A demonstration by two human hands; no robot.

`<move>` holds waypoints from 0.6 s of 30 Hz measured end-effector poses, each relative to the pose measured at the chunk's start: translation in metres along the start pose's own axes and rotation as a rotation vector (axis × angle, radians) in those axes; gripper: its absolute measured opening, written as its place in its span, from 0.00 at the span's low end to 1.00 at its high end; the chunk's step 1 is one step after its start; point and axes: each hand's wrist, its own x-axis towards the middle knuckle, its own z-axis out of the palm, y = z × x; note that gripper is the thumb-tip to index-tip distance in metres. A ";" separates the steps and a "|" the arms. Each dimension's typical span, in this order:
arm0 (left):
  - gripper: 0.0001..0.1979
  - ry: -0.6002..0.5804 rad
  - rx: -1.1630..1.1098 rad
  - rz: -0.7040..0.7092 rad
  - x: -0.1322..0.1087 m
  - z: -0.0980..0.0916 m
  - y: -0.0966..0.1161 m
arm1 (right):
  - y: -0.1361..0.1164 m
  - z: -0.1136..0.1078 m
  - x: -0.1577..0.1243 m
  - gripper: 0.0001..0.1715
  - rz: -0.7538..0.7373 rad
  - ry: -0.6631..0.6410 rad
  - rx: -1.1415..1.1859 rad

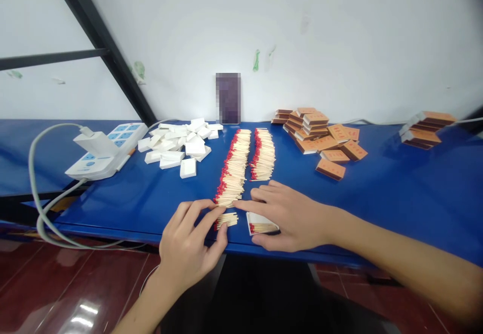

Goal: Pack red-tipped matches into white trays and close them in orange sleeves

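My left hand is at the near end of a long row of matches. Its thumb and fingers close around a small batch of matches parted from that row, their red heads pointing left. My right hand lies palm down over a white matchbox tray holding a layer of matches, and partly hides it. The right index finger stretches left to the row's near end, while the thumb rests by the tray's near edge. A second, shorter row of matches lies just beyond my right hand.
White matchbox trays are heaped at the left back. Orange matchbox sleeves form a pile at the right back, with another stack farther right. A power strip with cables lies left. A pixelated dark rectangle stands against the wall.
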 end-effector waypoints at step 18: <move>0.10 0.012 -0.001 0.020 0.000 0.000 0.000 | -0.001 -0.002 0.000 0.33 0.015 -0.020 0.017</move>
